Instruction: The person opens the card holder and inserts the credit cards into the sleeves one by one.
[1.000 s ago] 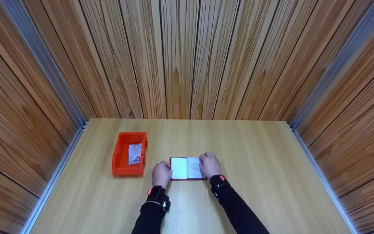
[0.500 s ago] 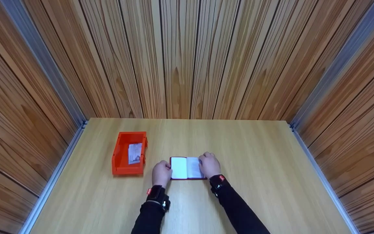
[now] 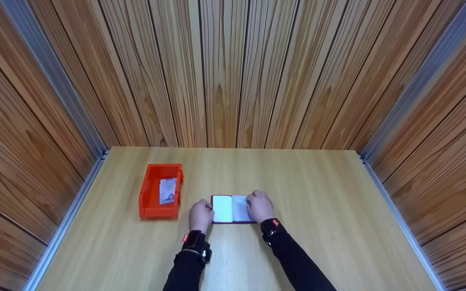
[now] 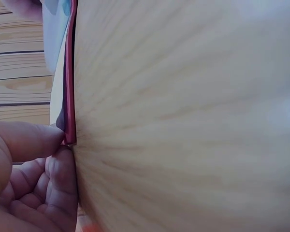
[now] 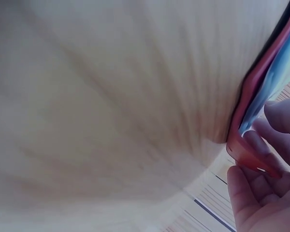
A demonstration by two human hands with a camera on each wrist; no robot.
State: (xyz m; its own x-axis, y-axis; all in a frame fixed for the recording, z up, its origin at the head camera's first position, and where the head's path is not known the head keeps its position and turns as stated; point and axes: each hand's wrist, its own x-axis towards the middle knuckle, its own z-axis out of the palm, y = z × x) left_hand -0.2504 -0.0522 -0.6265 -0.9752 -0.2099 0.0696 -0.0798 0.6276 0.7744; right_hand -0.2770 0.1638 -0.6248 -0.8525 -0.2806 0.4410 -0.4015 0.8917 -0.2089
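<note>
A small red-covered booklet (image 3: 222,209) lies spread open on the table, its two pale pages facing up. My left hand (image 3: 200,216) pinches its left edge between thumb and fingers; in the left wrist view the thumb (image 4: 36,140) presses against the corner of the red cover (image 4: 70,96). At the opposite side my right hand (image 3: 261,206) holds the right edge and hides part of that page. The right wrist view has the red cover (image 5: 251,157) bent between the fingers, with bluish, plastic-looking pages (image 5: 266,92) beside the thumb (image 5: 282,116).
An orange bin (image 3: 158,212) stands left of the booklet, with pale printed cards (image 3: 168,190) inside. The light wooden table (image 3: 314,182) reaches back to a wood-plank wall (image 3: 225,72). Metal rails (image 3: 403,226) run along its sides.
My right hand has shifted very slightly left over the right page. The left hand, the booklet and the bin stay where they were.
</note>
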